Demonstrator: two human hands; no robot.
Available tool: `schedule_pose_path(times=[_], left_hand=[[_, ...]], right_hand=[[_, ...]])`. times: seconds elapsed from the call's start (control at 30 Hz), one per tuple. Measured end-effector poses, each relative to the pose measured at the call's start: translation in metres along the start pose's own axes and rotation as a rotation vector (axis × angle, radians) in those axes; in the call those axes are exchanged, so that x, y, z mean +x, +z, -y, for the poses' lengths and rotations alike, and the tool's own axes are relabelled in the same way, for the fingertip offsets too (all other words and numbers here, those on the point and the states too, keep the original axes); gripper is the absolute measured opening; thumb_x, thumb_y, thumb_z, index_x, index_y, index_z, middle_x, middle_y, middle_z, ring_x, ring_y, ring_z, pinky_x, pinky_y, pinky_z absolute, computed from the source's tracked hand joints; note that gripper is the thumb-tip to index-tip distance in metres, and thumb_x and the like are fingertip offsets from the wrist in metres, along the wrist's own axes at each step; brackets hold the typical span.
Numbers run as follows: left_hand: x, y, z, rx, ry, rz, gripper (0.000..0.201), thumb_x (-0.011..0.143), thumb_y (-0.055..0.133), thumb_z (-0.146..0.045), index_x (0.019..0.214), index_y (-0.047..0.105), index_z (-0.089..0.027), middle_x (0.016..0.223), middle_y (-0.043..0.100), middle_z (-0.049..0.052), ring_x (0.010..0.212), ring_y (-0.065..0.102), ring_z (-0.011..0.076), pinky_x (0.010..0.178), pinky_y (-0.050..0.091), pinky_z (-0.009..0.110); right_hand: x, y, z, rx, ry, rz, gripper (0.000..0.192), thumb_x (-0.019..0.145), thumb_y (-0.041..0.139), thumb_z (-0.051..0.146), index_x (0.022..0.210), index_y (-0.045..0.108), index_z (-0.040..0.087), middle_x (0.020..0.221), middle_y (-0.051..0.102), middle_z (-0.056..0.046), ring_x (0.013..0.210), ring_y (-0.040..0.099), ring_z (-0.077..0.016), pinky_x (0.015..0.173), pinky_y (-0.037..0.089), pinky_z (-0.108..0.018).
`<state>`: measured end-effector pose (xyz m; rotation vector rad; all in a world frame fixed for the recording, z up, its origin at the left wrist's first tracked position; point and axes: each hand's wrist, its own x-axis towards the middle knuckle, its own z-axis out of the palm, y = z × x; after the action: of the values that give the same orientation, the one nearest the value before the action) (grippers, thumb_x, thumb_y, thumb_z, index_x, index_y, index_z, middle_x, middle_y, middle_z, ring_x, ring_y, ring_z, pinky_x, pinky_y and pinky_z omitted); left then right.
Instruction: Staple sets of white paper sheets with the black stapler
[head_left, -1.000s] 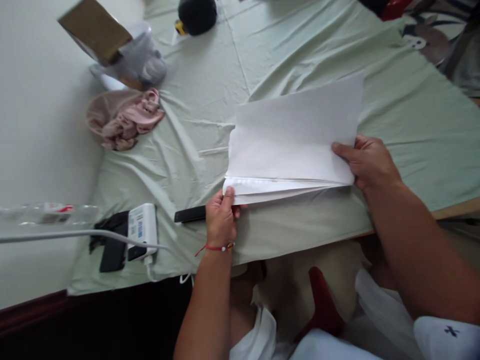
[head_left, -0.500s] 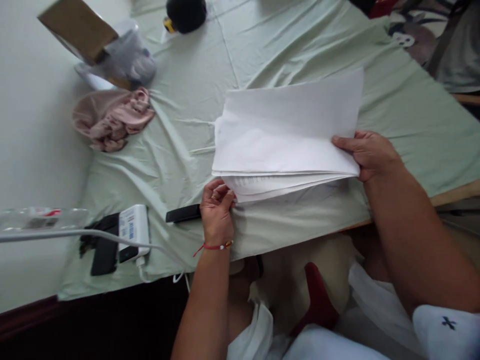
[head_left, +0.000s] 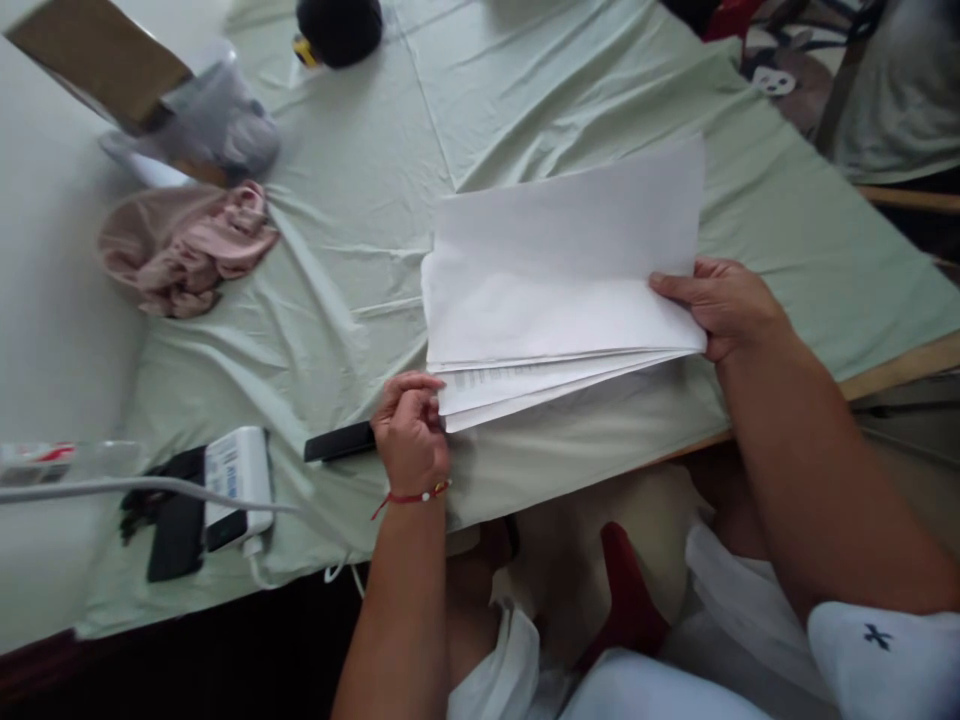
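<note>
Over the near part of a table (head_left: 555, 455) spread with a creased pale green cloth, a stack of white papers (head_left: 562, 270) is held at a slant, its far side raised and its sheets fanned apart along the near edge. Faint print shows on one of the lower sheets, too blurred to read. The person's right hand (head_left: 735, 310) grips the stack at its right side, thumb flat on the top sheet and the other fingers tucked underneath. The left hand (head_left: 411, 425) is at the near left corner, fingers bent, their tips against or just beside the edges of the lower sheets; whether they pinch any paper cannot be told. A red string bracelet (head_left: 420, 494) with small beads circles the left wrist.

Just left of that hand lies a slim black object (head_left: 341, 442), its right end hidden behind the hand. Farther left are a white box-shaped device (head_left: 244, 470) with a cable plugged into it, a flat black item (head_left: 176, 545) beside it, and a clear plastic bottle (head_left: 75, 463) near the wall. Beyond these sit a crumpled pink cloth (head_left: 202, 250), a clear plastic bag (head_left: 229, 120) under a brown cardboard piece (head_left: 97, 60), and a rounded black thing (head_left: 341, 30) near the top of the view
</note>
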<state>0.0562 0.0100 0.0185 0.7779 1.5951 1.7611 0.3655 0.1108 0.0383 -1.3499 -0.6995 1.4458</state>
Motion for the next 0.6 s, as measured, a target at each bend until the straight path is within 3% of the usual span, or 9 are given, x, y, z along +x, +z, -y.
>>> schedule_pose_path(times=[0.1, 0.23, 0.37, 0.47, 0.6], left_hand=[[-0.0012, 0.0005, 0.0016, 0.068, -0.046, 0.006, 0.010, 0.059, 0.064, -0.019, 0.060, 0.074, -0.017, 0.059, 0.050, -0.003, 0.049, 0.032, 0.0053, 0.044, 0.022, 0.020], [0.0008, 0.0003, -0.0024, -0.007, -0.173, 0.004, 0.018, 0.060, 0.071, -0.031, 0.067, 0.077, -0.015, 0.056, 0.049, -0.003, 0.049, 0.036, 0.0060, 0.041, 0.024, 0.019], [0.0058, -0.0022, -0.0064, -0.113, -0.237, 0.057, 0.035, 0.067, 0.079, -0.051, 0.067, 0.073, -0.017, 0.057, 0.049, -0.003, 0.049, 0.039, 0.0066, 0.041, 0.028, 0.019], [0.0076, -0.0052, -0.0063, -0.078, -0.262, 0.092, 0.033, 0.060, 0.090, -0.043, 0.066, 0.068, -0.018, 0.056, 0.048, -0.006, 0.047, 0.038, 0.0049, 0.039, 0.028, 0.018], [0.0073, -0.0071, -0.0021, 0.025, -0.289, 0.022, 0.036, 0.052, 0.094, -0.028, 0.066, 0.063, -0.019, 0.056, 0.051, -0.008, 0.043, 0.039, 0.0034, 0.037, 0.024, 0.017]], right_hand=[[-0.0010, 0.0030, 0.0000, -0.024, -0.038, -0.028, 0.014, 0.075, 0.083, 0.011, 0.079, 0.078, 0.024, 0.083, 0.082, -0.002, 0.082, 0.078, -0.0232, 0.075, 0.067, -0.037], [-0.0016, 0.0056, -0.0015, -0.046, -0.060, -0.041, 0.020, 0.067, 0.091, 0.019, 0.078, 0.076, 0.027, 0.081, 0.081, -0.001, 0.087, 0.080, -0.0262, 0.072, 0.068, -0.038], [-0.0023, 0.0041, -0.0043, -0.050, -0.052, 0.007, 0.018, 0.069, 0.088, 0.017, 0.080, 0.078, 0.026, 0.083, 0.081, -0.001, 0.086, 0.080, -0.0245, 0.072, 0.068, -0.035], [-0.0016, 0.0017, -0.0062, -0.086, -0.021, 0.033, 0.018, 0.069, 0.087, 0.017, 0.082, 0.079, 0.027, 0.085, 0.082, -0.002, 0.088, 0.080, -0.0253, 0.073, 0.068, -0.036], [0.0002, 0.0000, -0.0069, -0.111, -0.011, 0.024, 0.018, 0.069, 0.089, 0.019, 0.080, 0.078, 0.029, 0.085, 0.082, -0.002, 0.090, 0.081, -0.0277, 0.074, 0.068, -0.039]])
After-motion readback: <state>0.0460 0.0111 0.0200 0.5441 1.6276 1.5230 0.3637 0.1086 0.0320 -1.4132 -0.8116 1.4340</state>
